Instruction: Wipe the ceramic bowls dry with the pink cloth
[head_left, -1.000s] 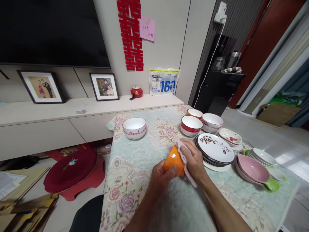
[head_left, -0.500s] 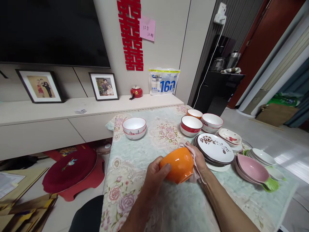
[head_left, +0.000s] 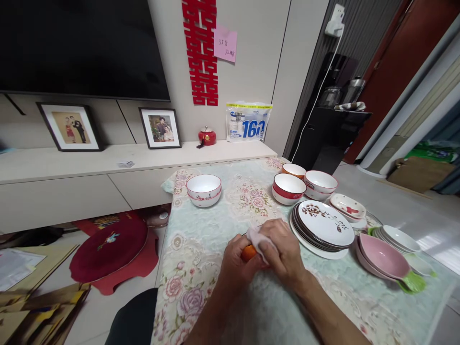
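Note:
Most of the orange bowl (head_left: 247, 253) is hidden behind my two hands, above the near middle of the table. My left hand (head_left: 239, 261) is closed on its left side, thumb toward me. My right hand (head_left: 283, 249) is closed on a pale pink cloth (head_left: 259, 239) and presses it against the bowl. To the right of my hands lies a stack of white plates (head_left: 326, 223) with a brown flower pattern and dark edges. A pair of stacked white bowls (head_left: 204, 191) with red rims stands at the table's far left.
Behind the plates stand red-and-white bowls (head_left: 289, 189), white bowls (head_left: 321, 184) and an orange bowl (head_left: 293, 170). Pink dishes (head_left: 384, 258) and pale bowls (head_left: 400, 238) are at the right. The flowered tablecloth (head_left: 194, 268) covers the table. A red stool (head_left: 111, 249) is left.
The orange bowl has turned and is now mostly covered by my hands. My right hand has brought the cloth from the bowl's right side over its near face, closer to my left hand.

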Demonstrator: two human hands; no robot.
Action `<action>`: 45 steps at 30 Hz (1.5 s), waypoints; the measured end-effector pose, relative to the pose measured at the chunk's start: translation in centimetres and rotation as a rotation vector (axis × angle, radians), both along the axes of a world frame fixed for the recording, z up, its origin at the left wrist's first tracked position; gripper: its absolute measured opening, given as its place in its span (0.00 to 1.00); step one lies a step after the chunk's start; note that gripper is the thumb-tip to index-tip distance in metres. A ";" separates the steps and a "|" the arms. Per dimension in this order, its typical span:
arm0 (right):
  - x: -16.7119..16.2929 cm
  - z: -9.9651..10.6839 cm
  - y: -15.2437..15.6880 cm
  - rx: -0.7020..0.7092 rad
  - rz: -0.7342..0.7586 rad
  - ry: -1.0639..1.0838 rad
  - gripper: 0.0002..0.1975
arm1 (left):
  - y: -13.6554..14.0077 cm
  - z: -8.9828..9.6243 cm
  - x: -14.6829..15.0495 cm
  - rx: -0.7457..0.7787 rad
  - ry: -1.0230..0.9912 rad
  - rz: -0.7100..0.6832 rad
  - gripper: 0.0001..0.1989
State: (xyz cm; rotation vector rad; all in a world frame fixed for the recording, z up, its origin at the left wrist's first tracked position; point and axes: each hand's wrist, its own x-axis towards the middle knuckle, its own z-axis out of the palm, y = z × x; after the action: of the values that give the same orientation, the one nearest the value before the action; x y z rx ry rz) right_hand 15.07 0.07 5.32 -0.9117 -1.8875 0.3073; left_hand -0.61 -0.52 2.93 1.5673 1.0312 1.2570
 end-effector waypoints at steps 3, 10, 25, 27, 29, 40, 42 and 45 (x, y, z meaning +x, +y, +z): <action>-0.4 0.1 -0.2 0.052 0.021 -0.063 0.10 | 0.1 -0.2 0.0 0.003 0.011 0.033 0.11; 1.6 -1.1 2.5 -0.572 -0.019 0.754 0.19 | -0.2 -0.5 0.0 -0.336 -0.448 -0.138 0.19; 3.3 -1.8 3.0 -0.671 -0.014 0.732 0.22 | 0.4 -1.4 -0.4 -0.404 -0.468 -0.268 0.22; 3.4 -1.7 2.8 -0.615 -0.016 0.656 0.23 | 0.3 -1.4 -0.3 -0.391 -0.433 -0.278 0.22; 3.1 -1.4 2.5 -0.536 -0.023 0.577 0.23 | 0.1 -1.1 -0.2 -0.344 -0.372 -0.264 0.21; -0.2 -0.4 0.6 -0.131 -0.023 0.154 0.13 | -0.1 0.0 0.3 0.077 0.062 0.072 0.09; 0.8 -0.9 1.7 -0.350 -0.072 0.428 0.17 | -0.2 -0.2 0.2 -0.068 -0.087 -0.020 0.14; 2.1 -1.7 3.0 -0.476 -0.176 0.609 0.21 | -0.4 -0.4 0.3 -0.308 -0.404 -0.152 0.18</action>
State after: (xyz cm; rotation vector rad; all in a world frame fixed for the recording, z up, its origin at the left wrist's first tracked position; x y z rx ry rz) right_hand 17.16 3.07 3.58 -1.1304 -1.1791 0.8468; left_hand -0.31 -0.93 2.50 1.0791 0.7847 1.1823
